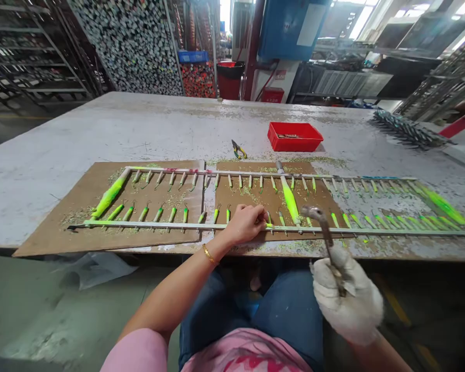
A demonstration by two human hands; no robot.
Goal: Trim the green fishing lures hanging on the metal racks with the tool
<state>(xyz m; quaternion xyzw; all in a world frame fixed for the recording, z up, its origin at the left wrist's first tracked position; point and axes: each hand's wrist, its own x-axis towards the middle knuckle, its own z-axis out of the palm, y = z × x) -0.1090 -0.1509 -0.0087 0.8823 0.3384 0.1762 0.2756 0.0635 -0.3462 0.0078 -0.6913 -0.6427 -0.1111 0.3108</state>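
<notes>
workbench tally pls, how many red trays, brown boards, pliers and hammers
red plastic tray: 1
brown boards: 2
yellow-handled pliers: 1
hammer, in the gloved right hand: 1
total: 5

You are stretching your bare left arm [170, 294] forward out of a pink sleeve [135, 351], with a gold bangle [209, 254] sitting at the wrist. Your left hand [245, 225] is reaching low in front of you, its fingers [260, 214] curling downward. Your right hand [346, 294] is wearing a white work glove [356, 310] and is holding up a hammer [327, 232], fingers wrapping its handle, above your blue jeans [290, 315].
</notes>
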